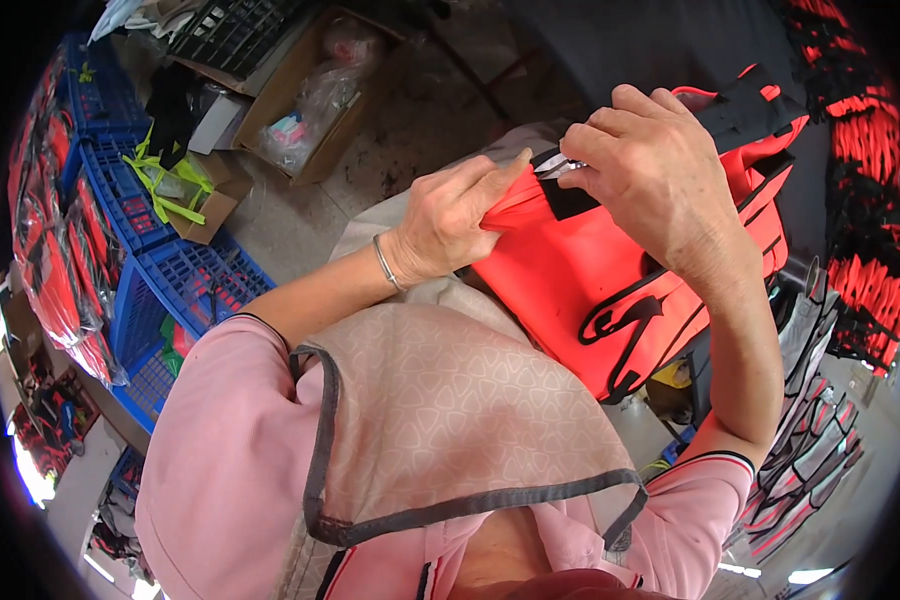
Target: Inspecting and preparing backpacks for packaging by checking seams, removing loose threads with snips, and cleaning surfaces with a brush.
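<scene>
Orange fabric piece [570,270] — slants down-right from the hands [450,215] — long axis unclear.

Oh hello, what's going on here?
A person is handling an orange-red fabric piece with black trim. The left hand grips a bunched edge of it. The right hand has its fingertips at a black strip beside that edge, near something small and shiny, too unclear to name. Blue crates stand off to the left.
</scene>
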Tool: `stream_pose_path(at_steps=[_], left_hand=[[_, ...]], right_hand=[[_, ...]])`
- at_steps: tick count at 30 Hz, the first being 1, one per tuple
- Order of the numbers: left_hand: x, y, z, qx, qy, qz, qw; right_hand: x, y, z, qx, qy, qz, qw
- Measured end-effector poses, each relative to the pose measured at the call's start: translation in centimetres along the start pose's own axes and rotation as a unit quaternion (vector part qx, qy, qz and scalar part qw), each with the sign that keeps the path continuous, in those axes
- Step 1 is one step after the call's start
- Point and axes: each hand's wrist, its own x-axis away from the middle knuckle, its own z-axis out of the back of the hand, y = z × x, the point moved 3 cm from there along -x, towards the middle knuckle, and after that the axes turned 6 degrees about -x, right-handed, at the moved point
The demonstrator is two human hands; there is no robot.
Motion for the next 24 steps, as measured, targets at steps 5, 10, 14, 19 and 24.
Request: stream_pose_path(at_steps=[5, 10, 14, 19, 24], left_hand=[[0.0, 0.0, 0.1, -0.002, 0.0, -0.005, 1.0], [0.1, 0.0, 0.2, -0.01, -0.01, -0.018, 1.0], [0.0, 0.3, 0.3, -0.012, -0.011, -0.025, 1.0], [-0.1, 0.2, 0.3, -0.001, -0.01, -0.02, 1.0], [0.0, 0.0, 0.2, -0.003, -0.006, -0.012, 1.0]], right_hand=[[-0.4, -0.6, 0.2, 0.037, -0.029, 0.026, 0.999], [-0.9, -0.5, 0.6, 0.024, -0.03, 0.044, 0.998], [-1.2, -0.8, 0.6, 0.034, -0.03, 0.061, 0.997], [-1.2, -1.0, 0.6, 0.049, -0.032, 0.06, 0.996], [-0.6, -0.8, 0.3, 0.043, -0.021, 0.048, 0.998]])
